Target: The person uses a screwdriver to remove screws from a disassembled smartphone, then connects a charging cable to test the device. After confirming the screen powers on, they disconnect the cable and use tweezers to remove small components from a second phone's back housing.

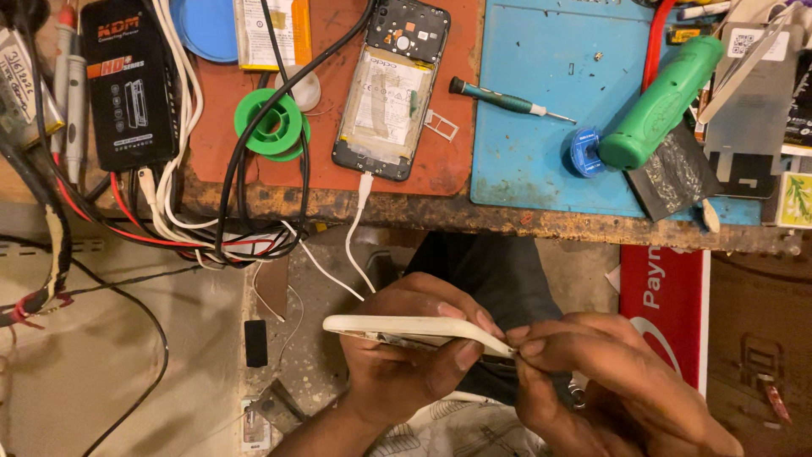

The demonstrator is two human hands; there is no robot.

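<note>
Below the table edge, left hand gripped a white phone back cover held edge-on; right hand pinched its right corner (fingertips touching). Up on the table lay an opened phone, cable-connected, beside a screwdriver.

Hands: left hand and right hand meet below the bench edge, a phone back cover held between them.
Bench, centre: opened phone on a mat, cable hanging from its near end.
Left of phone: solder spool, then boxed unit.
Right of phone: screwdriver on a second mat.
</note>
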